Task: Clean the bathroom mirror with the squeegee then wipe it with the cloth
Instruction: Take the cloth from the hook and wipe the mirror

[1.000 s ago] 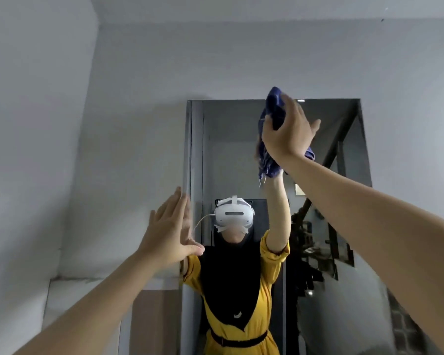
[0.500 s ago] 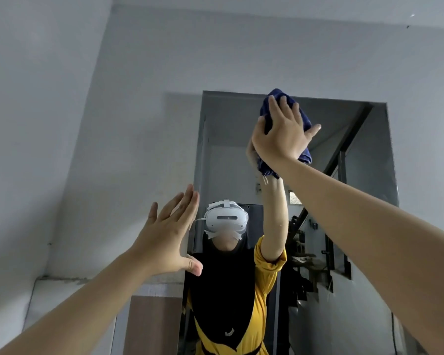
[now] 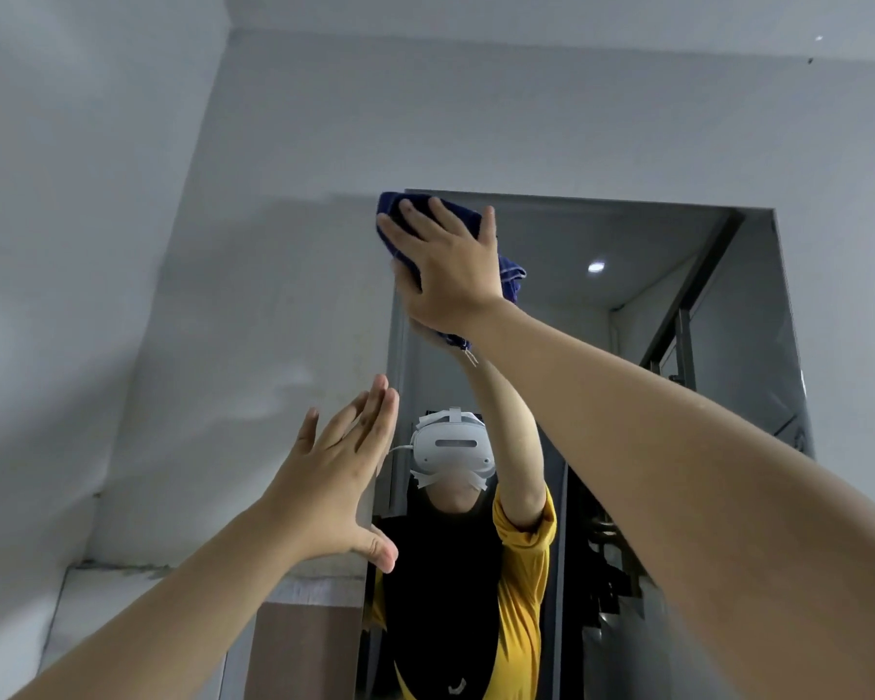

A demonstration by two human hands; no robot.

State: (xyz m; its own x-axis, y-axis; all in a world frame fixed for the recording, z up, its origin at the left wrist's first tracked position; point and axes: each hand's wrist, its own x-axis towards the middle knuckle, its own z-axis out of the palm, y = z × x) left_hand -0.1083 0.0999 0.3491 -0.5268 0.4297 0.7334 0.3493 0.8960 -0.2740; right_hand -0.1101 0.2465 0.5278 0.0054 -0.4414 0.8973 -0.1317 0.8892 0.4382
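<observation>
Head view, tilted up at a grey wall. Mirror mounted upright on that wall, filling the frame from 12 o'clock down to about 5 o'clock; its top edge and upper left corner are in sight. Dark blue cloth sits at that upper left corner, about 12 o'clock, bunched and pressed flat to the glass. Right hand lies over the cloth, palm toward the mirror; fingers straight and spread apart, laid across the fabric rather than curled round it. A corner of cloth pokes out past the hand at 3 o'clock of the knuckles, and a frayed end with loose threads hangs below the wrist. Right forearm runs down to 4 o'clock and out of frame. Left hand raised at about 8 o'clock of the cloth, well apart from it, holding nothing; fingers straight and close together, thumb stuck out to the side. It sits at the mirror's left edge, over the wall; cannot tell whether the palm touches the surface. Reflection in the glass: a person in a yellow shirt with a black garment over the chest, white headset on the head, one arm raised to meet the cloth. Also reflected: a round ceiling light at 2 o'clock and a dark stair rail slanting along the right side.
</observation>
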